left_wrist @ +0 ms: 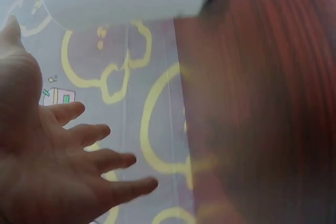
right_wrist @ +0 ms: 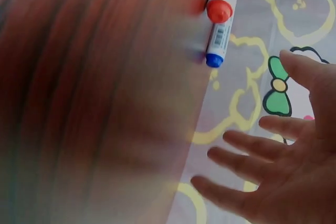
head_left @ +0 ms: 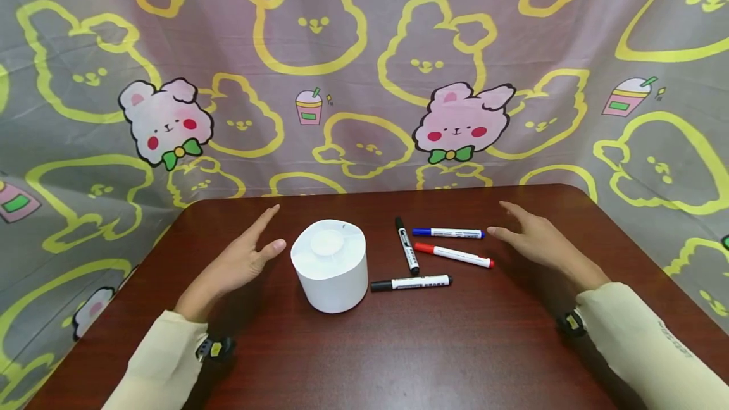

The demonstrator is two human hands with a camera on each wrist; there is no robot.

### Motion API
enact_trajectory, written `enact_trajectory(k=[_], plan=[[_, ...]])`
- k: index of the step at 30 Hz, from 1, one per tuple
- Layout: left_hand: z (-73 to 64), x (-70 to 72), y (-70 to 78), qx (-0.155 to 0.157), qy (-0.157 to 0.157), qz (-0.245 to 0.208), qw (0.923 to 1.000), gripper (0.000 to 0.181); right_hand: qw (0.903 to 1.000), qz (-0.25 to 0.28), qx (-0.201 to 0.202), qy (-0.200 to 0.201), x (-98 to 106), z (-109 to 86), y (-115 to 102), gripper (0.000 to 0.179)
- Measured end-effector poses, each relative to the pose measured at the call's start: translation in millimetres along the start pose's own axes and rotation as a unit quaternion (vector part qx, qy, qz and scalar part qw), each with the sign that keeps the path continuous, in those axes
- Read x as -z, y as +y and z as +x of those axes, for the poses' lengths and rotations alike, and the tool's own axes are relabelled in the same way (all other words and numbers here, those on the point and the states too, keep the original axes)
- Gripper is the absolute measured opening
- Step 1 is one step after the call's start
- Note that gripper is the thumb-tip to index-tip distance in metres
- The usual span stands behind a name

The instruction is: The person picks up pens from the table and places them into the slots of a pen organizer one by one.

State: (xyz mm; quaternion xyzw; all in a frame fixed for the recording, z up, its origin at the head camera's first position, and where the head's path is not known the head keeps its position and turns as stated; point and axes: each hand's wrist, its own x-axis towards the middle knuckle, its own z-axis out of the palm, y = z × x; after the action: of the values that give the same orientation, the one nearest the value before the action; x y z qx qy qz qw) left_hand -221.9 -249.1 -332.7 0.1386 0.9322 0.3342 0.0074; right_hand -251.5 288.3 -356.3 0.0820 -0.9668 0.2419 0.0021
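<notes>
A white round container (head_left: 335, 283) with a raised disc in the middle of its top stands upright on the table. Left of it my left hand (head_left: 239, 263) is held with fingers spread and straight, apart from it. To its right lie a blue-capped marker (head_left: 452, 233), a red marker (head_left: 458, 256) and two black-capped markers, one pointing away (head_left: 407, 245) and one lying crosswise (head_left: 411, 283). My right hand (head_left: 538, 244) hovers beyond their right ends, fingers extended and holding nothing. The right wrist view shows the ends of the red and blue markers near the thumb.
The dark reddish-brown wooden table (head_left: 398, 347) has rounded far corners. Behind it and along both sides hangs a grey curtain (head_left: 364, 18) with yellow outlines and cartoon rabbits. A dark band with a device (head_left: 215, 348) sits at each wrist, by the light sleeves.
</notes>
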Motion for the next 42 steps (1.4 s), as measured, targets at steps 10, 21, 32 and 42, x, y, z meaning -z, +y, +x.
enact_trajectory(k=[10, 21, 32, 42], plan=[[1.8, -15.6, -1.4, -0.101, -0.055, -0.181, 0.9768, 0.111, 0.9955, 0.094, 0.009, -0.011, -7, 14.1, -5, 0.077], [3.8, -30.3, 5.3, -0.108, -0.095, -0.281, 0.9489, 0.121, 0.9792, 0.197, 0.018, -0.046, -18, 26.1, -2, 0.064], [4.4, -40.7, 7.7, -0.120, -0.096, -0.310, 0.9384, 0.118, 0.9682, 0.244, 0.013, -0.051, -30, 37.7, -5, 0.057], [4.9, -45.3, 9.1, -0.106, -0.074, -0.284, 0.9500, 0.115, 0.9701, 0.235, 0.003, -0.061, -38, 45.5, -5, 0.048]])
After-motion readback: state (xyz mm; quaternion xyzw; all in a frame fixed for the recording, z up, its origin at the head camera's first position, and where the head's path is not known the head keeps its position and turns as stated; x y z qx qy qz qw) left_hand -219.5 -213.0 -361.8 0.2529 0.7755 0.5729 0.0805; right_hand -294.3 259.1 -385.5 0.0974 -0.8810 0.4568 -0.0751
